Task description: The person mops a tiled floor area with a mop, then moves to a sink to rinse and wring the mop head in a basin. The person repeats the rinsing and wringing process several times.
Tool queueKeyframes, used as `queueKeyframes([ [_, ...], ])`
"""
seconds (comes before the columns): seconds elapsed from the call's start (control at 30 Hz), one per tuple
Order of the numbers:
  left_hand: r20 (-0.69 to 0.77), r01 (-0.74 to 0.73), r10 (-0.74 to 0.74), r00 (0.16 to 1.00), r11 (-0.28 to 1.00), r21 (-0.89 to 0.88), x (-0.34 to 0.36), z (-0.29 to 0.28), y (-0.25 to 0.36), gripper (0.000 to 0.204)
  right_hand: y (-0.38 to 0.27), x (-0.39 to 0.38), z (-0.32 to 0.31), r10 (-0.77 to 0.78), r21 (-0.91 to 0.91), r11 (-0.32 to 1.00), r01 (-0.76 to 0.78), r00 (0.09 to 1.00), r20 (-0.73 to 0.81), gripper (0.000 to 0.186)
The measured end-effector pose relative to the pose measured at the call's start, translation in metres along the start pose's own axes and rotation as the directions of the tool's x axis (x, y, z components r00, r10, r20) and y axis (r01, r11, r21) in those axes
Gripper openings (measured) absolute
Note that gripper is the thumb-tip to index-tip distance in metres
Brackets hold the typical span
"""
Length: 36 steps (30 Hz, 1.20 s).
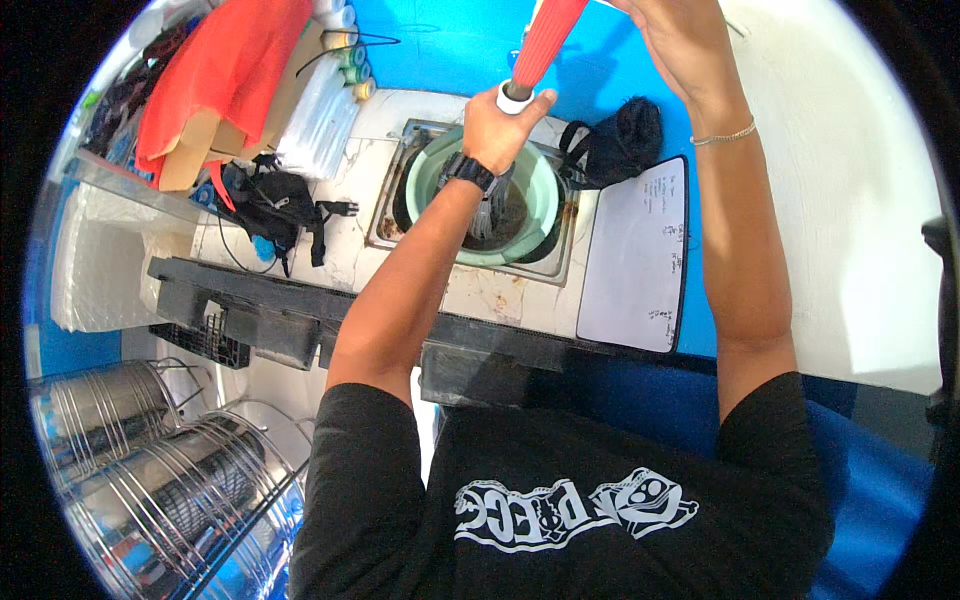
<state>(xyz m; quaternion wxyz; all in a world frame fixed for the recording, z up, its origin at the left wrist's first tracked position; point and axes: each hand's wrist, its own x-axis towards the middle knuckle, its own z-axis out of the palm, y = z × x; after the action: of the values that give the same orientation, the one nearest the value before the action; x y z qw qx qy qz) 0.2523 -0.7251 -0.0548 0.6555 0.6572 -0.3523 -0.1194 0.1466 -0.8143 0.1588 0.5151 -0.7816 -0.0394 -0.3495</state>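
My left hand [492, 135], with a dark watch on its wrist, is wrapped around a white-rimmed tube-like end [514, 98]. A short dull stem rises from that end into a long red ribbed piece [548, 42], which runs up past the top edge. Beside the red piece's upper end is my right hand [690, 45], raised high; its fingertips are cut off by the picture's edge. Below my left hand sits a pale green basin [545, 215], dark inside, with pale streaks showing under the wrist. The basin rests on a stained metal unit [385, 215] set in the counter.
A black fabric item [625, 140] and a whiteboard [635, 270] lie right of the basin. Leftward are a black strapped bag [275, 205], red cloth over cardboard [220, 80] and several bottles [358, 72]. Wire racks [190, 490] stand lower left.
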Motion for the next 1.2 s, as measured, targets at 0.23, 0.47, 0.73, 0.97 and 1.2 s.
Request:
queueKeyframes([
  [0.23,0.104,-0.099,0.113,0.988,0.986,-0.138,0.014,-0.009,0.041,0.05,-0.033,0.015,-0.004,-0.096,0.087,0.992,0.092,0.995,0.037,0.037],
  [0.47,0.141,-0.134,0.19,0.971,0.932,-0.335,0.01,0.002,0.055,0.058,-0.048,0.017,0.024,-0.289,-0.474,0.873,0.115,0.905,-0.313,0.046],
  [0.73,0.335,-0.082,0.275,0.901,0.867,-0.491,0.02,-0.024,0.058,0.046,-0.033,0.02,0.024,-0.084,0.233,0.972,0.042,0.981,0.176,0.037],
  [0.97,-0.241,-0.555,0.54,0.806,0.832,0.005,0.007,0.009,0.069,0.033,-0.02,0.002,0.076,-0.458,-0.602,0.787,0.138,0.784,-0.42,0.042],
  [1.2,0.34,-0.061,0.332,0.88,0.788,-0.613,0.021,-0.021,0.08,0.021,-0.025,0.017,0.017,0.046,0.316,0.941,-0.125,0.968,0.245,0.031],
])
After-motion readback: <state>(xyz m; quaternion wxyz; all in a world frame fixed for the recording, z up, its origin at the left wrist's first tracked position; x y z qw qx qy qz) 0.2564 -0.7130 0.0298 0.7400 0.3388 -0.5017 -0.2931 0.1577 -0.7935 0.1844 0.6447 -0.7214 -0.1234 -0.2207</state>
